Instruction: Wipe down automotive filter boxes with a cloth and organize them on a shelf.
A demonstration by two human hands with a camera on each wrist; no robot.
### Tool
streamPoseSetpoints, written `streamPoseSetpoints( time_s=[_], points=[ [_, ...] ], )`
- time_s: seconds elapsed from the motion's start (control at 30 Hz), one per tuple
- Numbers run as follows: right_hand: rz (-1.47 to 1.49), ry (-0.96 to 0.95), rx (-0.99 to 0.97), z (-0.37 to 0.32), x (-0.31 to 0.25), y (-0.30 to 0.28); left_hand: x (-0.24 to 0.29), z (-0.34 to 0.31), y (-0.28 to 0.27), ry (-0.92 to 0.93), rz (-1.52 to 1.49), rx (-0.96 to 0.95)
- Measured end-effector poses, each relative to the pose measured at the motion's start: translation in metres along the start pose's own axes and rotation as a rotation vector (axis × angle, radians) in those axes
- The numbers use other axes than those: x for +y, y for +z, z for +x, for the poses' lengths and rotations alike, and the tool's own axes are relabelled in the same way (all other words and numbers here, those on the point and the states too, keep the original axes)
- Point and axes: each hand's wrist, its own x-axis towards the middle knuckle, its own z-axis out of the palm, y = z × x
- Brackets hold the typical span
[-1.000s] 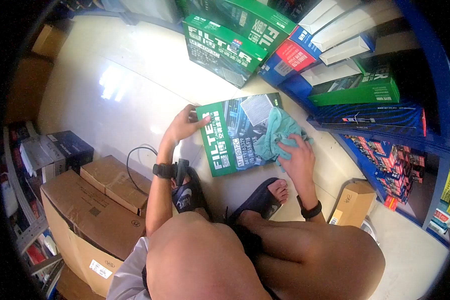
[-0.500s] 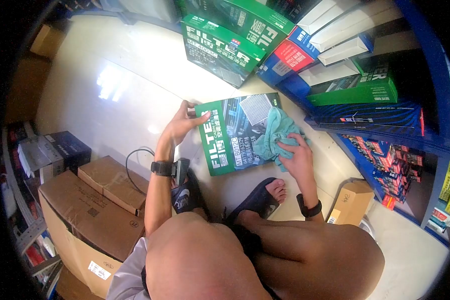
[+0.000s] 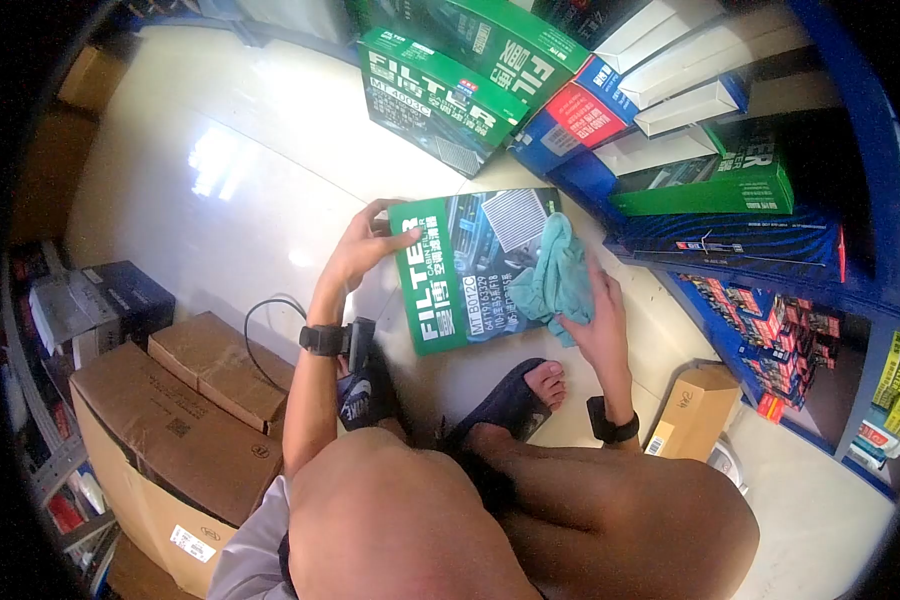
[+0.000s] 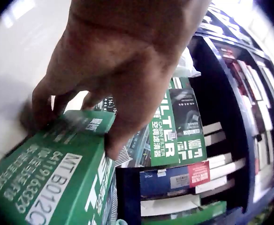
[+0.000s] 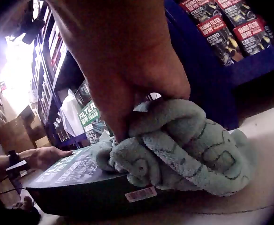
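Note:
A green cabin filter box [image 3: 438, 275] lies face up between my feet in the head view. My left hand [image 3: 363, 250] grips its left edge, thumb on the printed face and fingers over the side; the left wrist view shows the thumb and fingers on either side of the box's end [image 4: 57, 159]. Bunched in my right hand [image 3: 602, 325] is a teal cloth [image 3: 552, 280], which drapes over the right part of the box. In the right wrist view the fuzzy cloth [image 5: 184, 150] bulges past the box's edge, hiding some of my fingertips.
Upright filter boxes [image 3: 440, 105] stand beyond, by a blue shelf [image 3: 660, 262] holding more boxes on the right. Large brown cartons [image 3: 170, 440] sit on the left. A small tan carton [image 3: 692, 410] stands near my right wrist. Sandalled feet [image 3: 515, 400] are just below the filter box.
My right hand has turned and shifted slightly toward the box's right edge, with the cloth bunched narrower. My left hand keeps its grip at the left edge.

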Motion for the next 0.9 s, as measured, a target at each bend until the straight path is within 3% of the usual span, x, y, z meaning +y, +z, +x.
streamPoseSetpoints(
  time_s=[0.07,0.13,0.23,0.3,0.43,0.53,0.6,0.83,0.9],
  points=[
    [0.034,0.021,-0.033,0.001,0.007,-0.002,-0.002,0.001,-0.005,-0.025,0.162,-0.023],
    [0.073,0.042,-0.067,0.004,0.012,0.001,0.002,-0.011,-0.003,-0.039,0.122,-0.022],
    [-0.111,0.039,-0.197,0.012,0.018,0.004,0.007,-0.02,0.001,-0.088,0.158,-0.016],
    [0.032,0.032,-0.311,0.023,0.018,0.003,0.004,-0.02,-0.002,-0.082,0.22,-0.01],
    [0.025,-0.023,-0.248,0.042,0.008,0.013,0.0,-0.011,-0.004,-0.055,0.322,-0.026],
    [0.05,-0.19,-0.082,0.079,0.002,0.028,0.002,-0.008,-0.004,-0.144,0.436,-0.051],
    [0.056,-0.072,-0.161,0.104,-0.021,0.02,-0.011,-0.004,-0.006,-0.009,0.478,-0.012],
    [-0.085,-0.091,-0.222,0.119,-0.022,0.022,-0.012,-0.008,0.001,-0.033,0.35,0.062],
    [-0.032,0.072,-0.435,0.1,-0.026,0.005,-0.014,-0.007,0.002,-0.051,0.42,0.094]
  ],
)
